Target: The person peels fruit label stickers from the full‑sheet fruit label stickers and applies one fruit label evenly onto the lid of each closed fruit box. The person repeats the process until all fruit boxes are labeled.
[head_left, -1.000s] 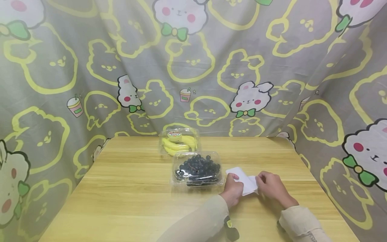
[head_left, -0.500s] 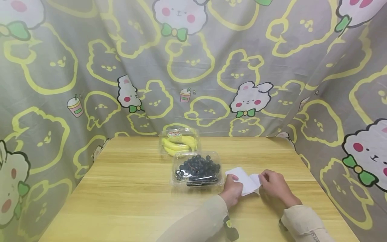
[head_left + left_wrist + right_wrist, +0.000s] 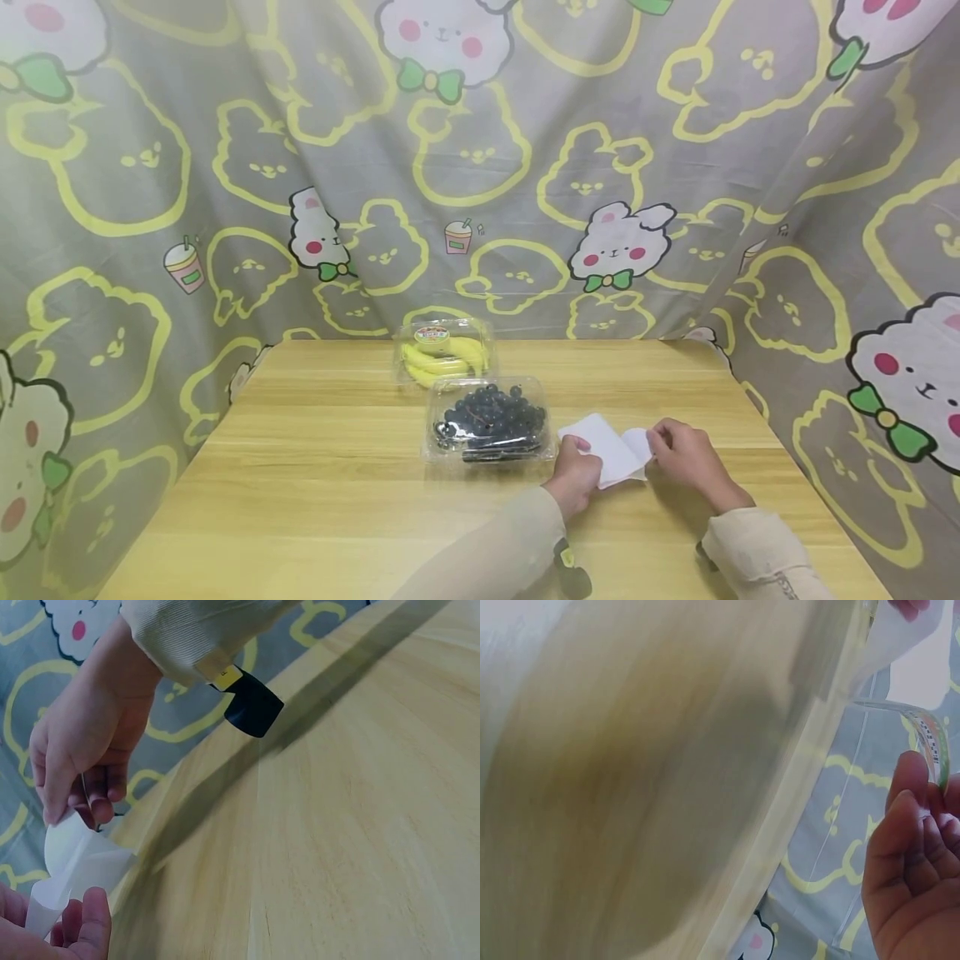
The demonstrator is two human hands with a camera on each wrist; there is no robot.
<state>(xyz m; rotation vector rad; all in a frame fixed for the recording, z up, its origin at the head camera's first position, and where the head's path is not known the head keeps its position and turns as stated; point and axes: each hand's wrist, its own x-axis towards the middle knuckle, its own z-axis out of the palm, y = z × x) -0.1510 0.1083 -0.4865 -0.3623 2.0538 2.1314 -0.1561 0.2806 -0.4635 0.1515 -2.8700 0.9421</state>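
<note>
A thin white sheet (image 3: 611, 450) lies folded on the wooden table (image 3: 337, 467), just right of a clear box of dark grapes (image 3: 489, 417). My left hand (image 3: 576, 473) pinches the sheet's left edge. At the right edge my right hand (image 3: 684, 457) pinches a flap and lifts it slightly. In the left wrist view the right hand (image 3: 82, 750) grips the white sheet (image 3: 79, 862) from above, while the left hand (image 3: 71, 930) holds it from below. The right wrist view shows my right hand (image 3: 915, 862) by a curved clear strip (image 3: 930, 735) of the sheet.
A clear box of yellow bananas (image 3: 444, 354) stands behind the grapes near the table's far edge. Patterned grey cloth (image 3: 480, 167) hangs behind and on both sides. The right table edge (image 3: 780, 442) runs close to my right hand.
My right hand has slid a little to the right with the flap, which spreads the sheet slightly wider. My left hand and the fruit boxes have stayed put.
</note>
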